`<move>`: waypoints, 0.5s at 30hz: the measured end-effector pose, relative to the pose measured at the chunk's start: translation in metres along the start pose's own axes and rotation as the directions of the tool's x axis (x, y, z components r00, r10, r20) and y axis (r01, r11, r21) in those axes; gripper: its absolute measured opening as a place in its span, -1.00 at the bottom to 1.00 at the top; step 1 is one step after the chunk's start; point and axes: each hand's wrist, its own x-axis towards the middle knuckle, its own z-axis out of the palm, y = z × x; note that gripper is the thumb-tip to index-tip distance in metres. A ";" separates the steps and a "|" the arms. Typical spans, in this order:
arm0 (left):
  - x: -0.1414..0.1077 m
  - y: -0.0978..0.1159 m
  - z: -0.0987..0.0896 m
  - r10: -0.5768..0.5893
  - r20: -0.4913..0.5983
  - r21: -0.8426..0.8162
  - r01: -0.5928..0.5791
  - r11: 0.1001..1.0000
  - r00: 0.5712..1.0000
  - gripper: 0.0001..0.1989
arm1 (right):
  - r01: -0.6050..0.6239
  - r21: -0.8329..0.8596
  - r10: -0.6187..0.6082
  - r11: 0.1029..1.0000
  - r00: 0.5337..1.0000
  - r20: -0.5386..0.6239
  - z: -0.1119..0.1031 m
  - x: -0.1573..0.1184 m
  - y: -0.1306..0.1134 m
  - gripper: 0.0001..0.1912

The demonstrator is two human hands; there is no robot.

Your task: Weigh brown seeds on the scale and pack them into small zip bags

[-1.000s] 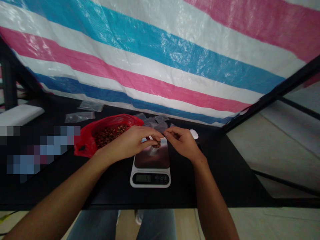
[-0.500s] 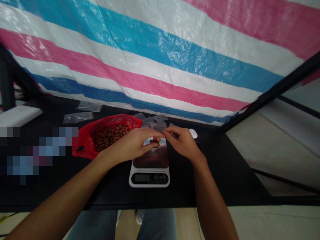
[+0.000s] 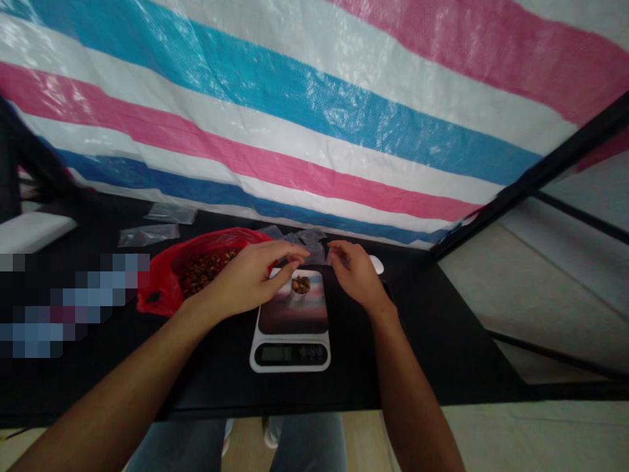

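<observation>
Okay: left hand (image 3: pixel 246 280) half-curled, nothing visible in it, just beside the small white cup of brown pieces (image 3: pixel 300 284) on the white digital kitchen scale (image 3: pixel 289 354). Right hand (image 3: pixel 356 275) fingers closed up at clear plastic bags (image 3: pixel 307 237); can't tell if gripping.

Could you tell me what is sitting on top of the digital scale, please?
A small pale cup filled with brown pieces sits on the digital scale. The pieces hide the cup's inside, and the left hand covers the platform's far left corner.
</observation>
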 end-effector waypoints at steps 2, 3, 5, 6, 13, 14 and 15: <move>0.001 0.000 -0.001 -0.019 -0.032 0.010 0.019 1.000 0.999 -0.72 | 0.025 -0.080 -0.021 0.996 0.999 0.049 0.005 0.001 0.005 -0.62; 0.001 -0.001 -0.001 -0.025 -0.044 0.014 0.026 1.000 0.999 -0.71 | 0.031 -0.107 -0.024 0.994 0.998 0.065 0.008 0.000 0.006 -0.58; 0.002 -0.003 0.000 -0.040 -0.059 0.024 0.041 0.999 0.997 -0.72 | 0.023 -0.165 -0.009 0.986 0.996 0.085 0.012 0.000 0.007 -0.55; 0.002 -0.005 0.001 -0.048 -0.063 0.030 0.050 0.998 0.997 -0.72 | 0.009 -0.195 0.009 0.981 0.996 0.091 0.013 -0.001 0.007 -0.54; 0.002 -0.014 0.004 -0.080 -0.063 0.043 0.083 0.996 0.995 -0.72 | -0.029 -0.249 0.073 0.968 0.983 0.170 0.026 -0.001 0.009 -0.50; 0.002 -0.014 0.004 -0.080 -0.062 0.042 0.083 0.996 0.995 -0.72 | -0.039 -0.234 0.079 0.971 0.984 0.162 0.028 -0.001 0.010 -0.53; 0.002 -0.015 0.004 -0.079 -0.065 0.042 0.082 0.996 0.995 -0.73 | -0.055 -0.209 0.086 0.976 0.986 0.142 0.029 0.000 0.012 -0.55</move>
